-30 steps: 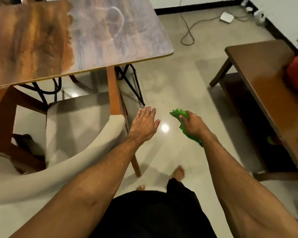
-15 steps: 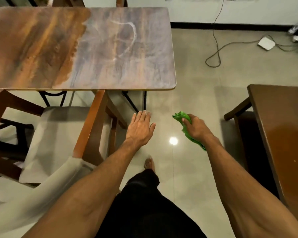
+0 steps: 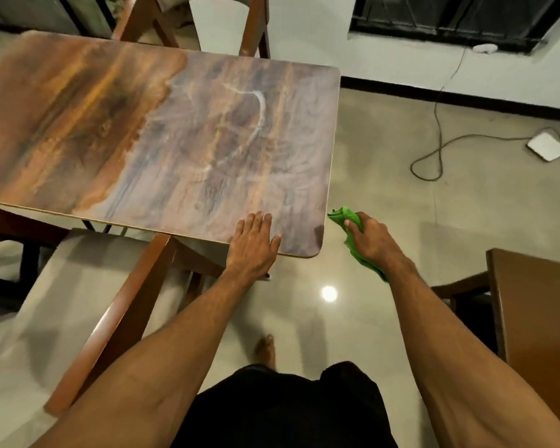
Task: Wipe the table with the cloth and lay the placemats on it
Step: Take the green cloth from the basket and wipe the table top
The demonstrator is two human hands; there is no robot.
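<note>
Stepping up has brought your open left hand (image 3: 254, 244) over the near corner of the surface (image 3: 175, 140), while your right hand (image 3: 372, 240) grips the green cloth (image 3: 345, 218) just off its right edge, ready to wipe the pale smears (image 3: 259, 111) beyond.

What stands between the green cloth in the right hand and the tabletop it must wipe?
Nothing visible. The right hand grips the green cloth just off the table's near right corner; the left hand lies over the near edge, left of that corner.
</note>
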